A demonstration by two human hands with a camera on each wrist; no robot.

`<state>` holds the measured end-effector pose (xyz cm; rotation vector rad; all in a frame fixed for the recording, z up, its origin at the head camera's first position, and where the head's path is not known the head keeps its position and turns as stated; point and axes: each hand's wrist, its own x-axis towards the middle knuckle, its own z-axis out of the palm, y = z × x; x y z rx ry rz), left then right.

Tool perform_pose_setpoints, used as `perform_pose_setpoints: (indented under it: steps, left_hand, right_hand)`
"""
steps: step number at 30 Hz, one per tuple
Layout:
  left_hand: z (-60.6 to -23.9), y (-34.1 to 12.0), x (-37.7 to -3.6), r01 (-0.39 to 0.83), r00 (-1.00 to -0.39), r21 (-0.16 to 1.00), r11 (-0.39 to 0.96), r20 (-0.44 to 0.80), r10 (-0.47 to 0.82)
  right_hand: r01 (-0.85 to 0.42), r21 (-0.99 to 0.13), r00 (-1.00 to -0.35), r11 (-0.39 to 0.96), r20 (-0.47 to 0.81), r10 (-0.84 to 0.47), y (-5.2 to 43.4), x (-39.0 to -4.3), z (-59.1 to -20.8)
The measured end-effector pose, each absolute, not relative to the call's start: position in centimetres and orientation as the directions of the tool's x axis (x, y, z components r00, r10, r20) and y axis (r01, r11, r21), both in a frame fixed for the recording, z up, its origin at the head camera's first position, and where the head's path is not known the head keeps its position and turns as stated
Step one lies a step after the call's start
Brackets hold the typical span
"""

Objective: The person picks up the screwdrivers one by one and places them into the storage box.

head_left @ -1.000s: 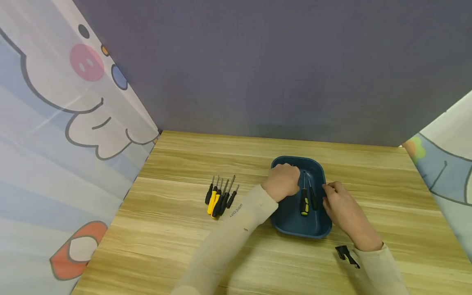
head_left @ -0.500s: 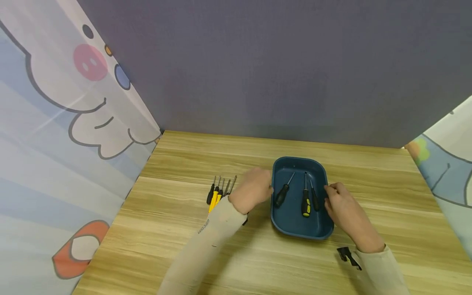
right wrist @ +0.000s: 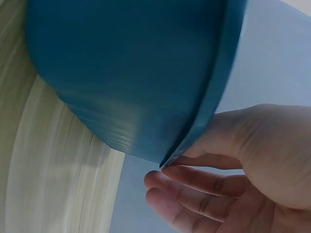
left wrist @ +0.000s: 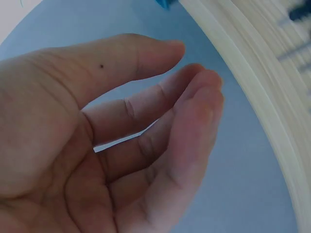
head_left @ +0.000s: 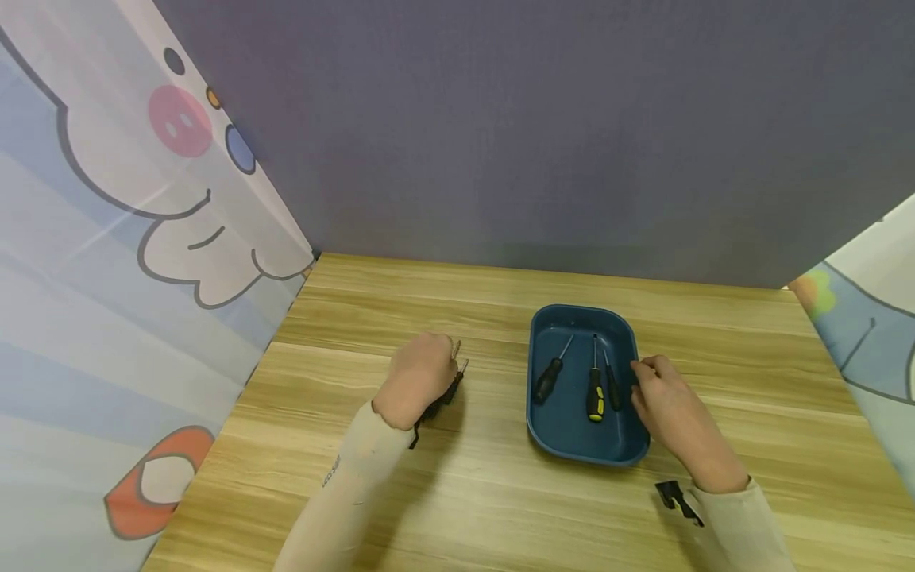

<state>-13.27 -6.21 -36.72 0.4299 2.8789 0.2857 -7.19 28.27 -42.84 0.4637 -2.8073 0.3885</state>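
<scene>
A dark blue tray [head_left: 565, 433] stands on the wooden table and holds three screwdrivers: a black one [head_left: 548, 379], a yellow-and-black one [head_left: 593, 393] and a thin black one [head_left: 611, 387]. My right hand [head_left: 643, 373] pinches the tray's right rim. In the right wrist view the tray's rim [right wrist: 204, 121] runs between the thumb and fingers of that hand [right wrist: 189, 160]. My left hand [head_left: 443, 373] hovers over a cluster of screwdrivers [head_left: 449, 388] lying left of the tray and hides most of them. In the left wrist view this hand [left wrist: 192, 65] is empty, its fingers loosely bent.
A grey wall stands behind the table, with cartoon-printed curtains [head_left: 107, 278] on both sides. A small black clip [head_left: 672, 496] lies by my right sleeve. Bare wooden tabletop [head_left: 500, 508] stretches in front of the tray and behind it.
My left hand left a black screwdriver in the tray and moved left, out of the tray, to the screwdrivers on the table. The right hand stayed on the rim.
</scene>
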Motion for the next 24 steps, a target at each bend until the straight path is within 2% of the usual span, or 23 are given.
perform_pose_setpoints:
  steps: [9,18,24]
  left_hand:
    - [-37.8,-10.3,-13.3,0.178,-0.966,0.192,0.965,-0.153,0.209]
    - [-40.6,-12.3,-14.1,0.065,-0.962,0.238,0.969,-0.244,0.125]
    - [-41.9,-12.8,-14.7,0.047,-0.956,0.259,0.965,-0.269,0.119]
  right_hand:
    - [-0.350,-0.214,-0.908,0.912,0.315,-0.275,28.2,-7.3,-42.8]
    - [-0.347,-0.213,-0.911,0.913,0.309,-0.274,28.1,-7.4,-42.8]
    - [-0.342,-0.210,-0.915,0.916,0.298,-0.273,28.1,-7.4,-42.7]
